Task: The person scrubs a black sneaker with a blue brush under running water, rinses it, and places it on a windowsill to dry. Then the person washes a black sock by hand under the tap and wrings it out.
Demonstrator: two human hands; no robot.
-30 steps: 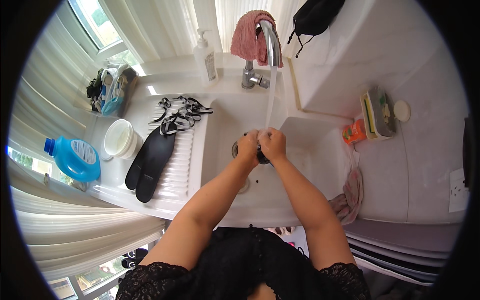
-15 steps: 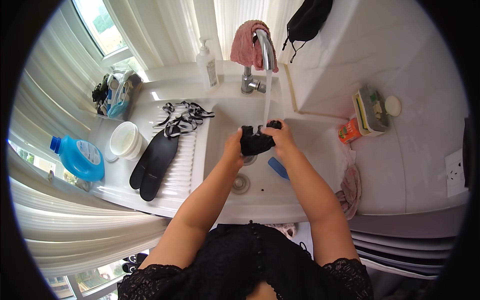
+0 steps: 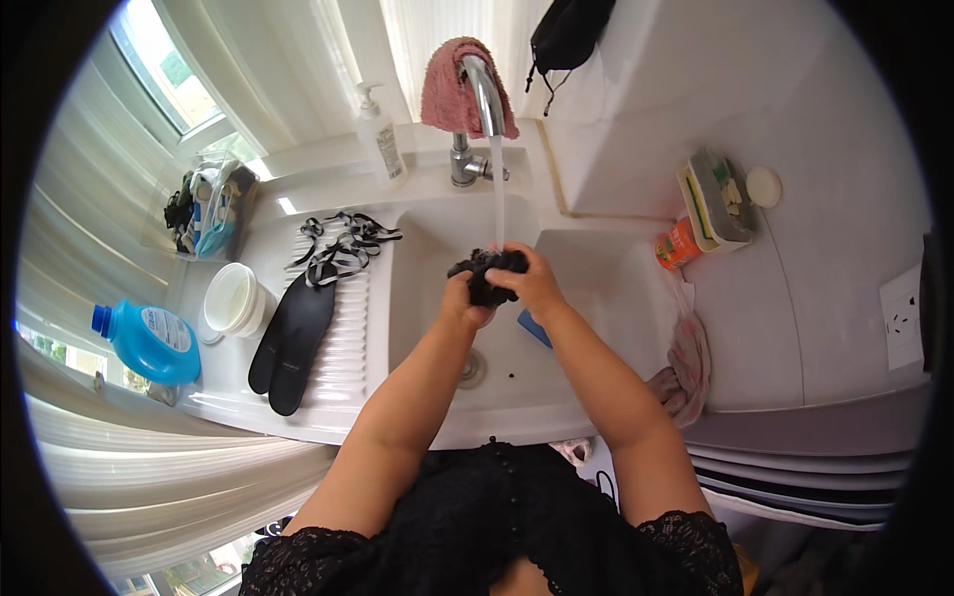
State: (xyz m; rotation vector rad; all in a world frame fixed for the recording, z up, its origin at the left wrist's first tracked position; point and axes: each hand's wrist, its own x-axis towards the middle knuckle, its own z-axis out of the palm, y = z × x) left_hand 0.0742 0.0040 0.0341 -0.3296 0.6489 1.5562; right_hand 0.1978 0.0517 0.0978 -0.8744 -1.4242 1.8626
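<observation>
Black cloth [image 3: 487, 280] sat near the frame's centre, clasped in the grip of left hand [image 3: 463, 302] and right hand [image 3: 538, 284].

- Black cloth [image 3: 489, 273]: dark throughout, soft; exact form not resolvable.
- State: crumpled into a compact, uneven bundle; surface folded.
- Pose: clasped between left grip [image 3: 465, 302] and right grip [image 3: 538, 286], fingers partly covering it.
- Position: over the sink [image 3: 425, 243], beneath the water stream [image 3: 499, 199], which descends to its far edge.
</observation>
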